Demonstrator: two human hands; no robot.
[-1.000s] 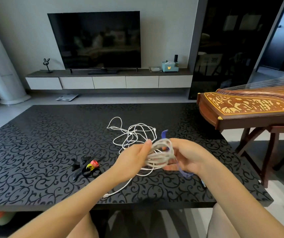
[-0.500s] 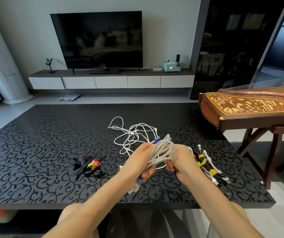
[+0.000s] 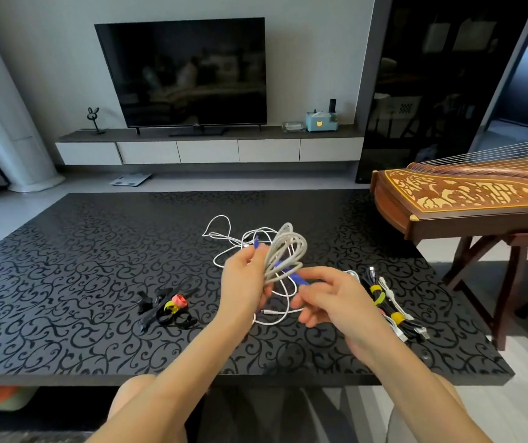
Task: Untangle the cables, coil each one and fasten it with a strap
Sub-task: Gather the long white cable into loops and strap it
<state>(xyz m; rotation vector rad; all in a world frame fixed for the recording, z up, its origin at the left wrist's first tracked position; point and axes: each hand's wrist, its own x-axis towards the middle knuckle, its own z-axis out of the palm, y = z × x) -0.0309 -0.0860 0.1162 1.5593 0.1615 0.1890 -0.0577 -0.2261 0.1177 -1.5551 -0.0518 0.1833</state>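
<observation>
My left hand [image 3: 246,282] grips a coiled grey cable [image 3: 285,251] upright above the black table [image 3: 64,282]. A blue strap [image 3: 291,274] runs across the coil's lower part, and my right hand [image 3: 326,297] pinches its end just right of the coil. A loose tangle of white cable [image 3: 224,238] lies on the table behind and under my hands. To the right rest bundled cables [image 3: 387,302] bound with yellow straps. A pile of spare straps [image 3: 168,306], black, yellow and red, sits to the left.
A wooden zither [image 3: 467,199] on a stand stands off the table's right side. Beyond the table are a TV [image 3: 181,71] on a low white cabinet [image 3: 208,150] and a scale [image 3: 130,180] on the floor.
Both hands have lifted the coil higher and spread apart. My right hand has come off the coil and now draws the blue strap's end rightward. The camera tilted down slightly.
</observation>
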